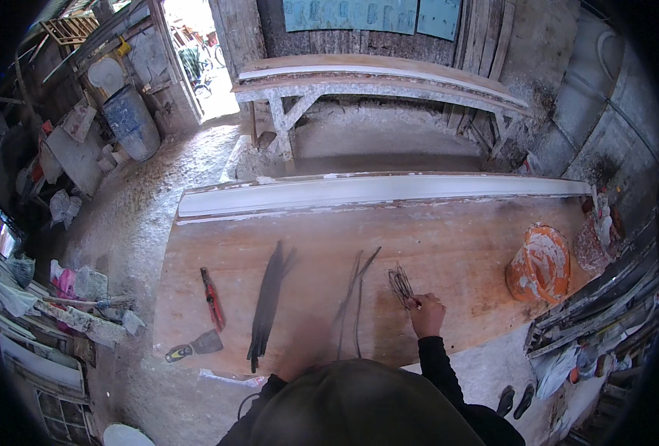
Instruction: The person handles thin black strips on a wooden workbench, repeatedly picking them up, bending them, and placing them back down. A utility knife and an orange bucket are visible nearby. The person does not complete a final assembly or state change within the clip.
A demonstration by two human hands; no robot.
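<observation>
Nearest the camera sits the person's own dark cap, hiding the left hand, so I cannot tell whether that grip is released or clenched. Right hand [427,314], at about 1 o'clock from the cap, has its grip clenched on a small wire coil [401,285] lying on the table [456,245]. Loose wires [357,297] lie at 9 o'clock from the coil, a dark rod bundle [268,301] farther that way, then red pliers [212,299] and a scraper [196,346] near the table's left edge. An orange bucket [540,264] stands at 3 o'clock, well apart.

Thin springy wire may whip free and prick the fingers if the pinch slackens. The coil could also snag the loose wires beside it and drag them off. With the pliers well apart, bending by bare hand risks a cut.
</observation>
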